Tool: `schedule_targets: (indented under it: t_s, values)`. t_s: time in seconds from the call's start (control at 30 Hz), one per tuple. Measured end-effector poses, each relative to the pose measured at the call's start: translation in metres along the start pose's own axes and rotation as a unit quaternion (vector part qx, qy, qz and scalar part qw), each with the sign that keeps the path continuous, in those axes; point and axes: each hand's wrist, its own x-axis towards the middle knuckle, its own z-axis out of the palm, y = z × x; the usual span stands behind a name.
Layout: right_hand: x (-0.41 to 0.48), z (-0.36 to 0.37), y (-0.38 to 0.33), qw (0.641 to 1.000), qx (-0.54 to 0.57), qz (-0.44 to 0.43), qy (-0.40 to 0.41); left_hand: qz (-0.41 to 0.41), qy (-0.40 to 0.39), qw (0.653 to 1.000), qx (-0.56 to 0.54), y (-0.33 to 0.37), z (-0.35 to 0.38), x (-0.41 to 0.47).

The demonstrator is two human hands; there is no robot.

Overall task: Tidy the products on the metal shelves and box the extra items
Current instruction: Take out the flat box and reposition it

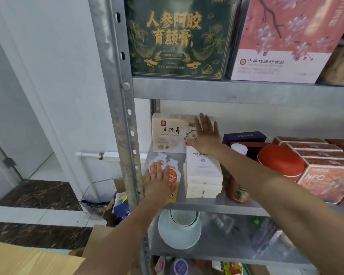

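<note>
Under the left hand [158, 186], pouches [174, 175] lie flat, spouts toward the back.

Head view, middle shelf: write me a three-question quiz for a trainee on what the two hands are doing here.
1. True or false: the left hand grips the red round tin.
2. The right hand, fingers straight, is up at the face of: A) the stacked white boxes, B) the cream box, C) the pink blossom box.
3. Fill in: the left hand lies flat on the orange-and-white ____ at the shelf's front left.
Key: 1 false; 2 B; 3 pouches.
</note>
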Motion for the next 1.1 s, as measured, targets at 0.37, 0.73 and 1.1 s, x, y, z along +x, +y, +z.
schedule_targets:
  t_s: [0.37, 0.73, 1.1]
  values:
    - [0.045, -0.001, 0.020, 0.995, -0.065, 0.030, 0.064, -0.003, 0.002, 1.000, 0.026, -0.001, 0.006, 0.009]
    - [0.002, -0.019, 0.019, 0.979, -0.038, 0.004, 0.198, -0.060, 0.193, 0.892, -0.405, 0.012, -0.045, -0.012]
    - [-0.097, -0.044, 0.052, 0.867, 0.024, -0.101, 0.487, 0.066, 0.342, 0.750, -0.562, 0.021, -0.113, -0.045]
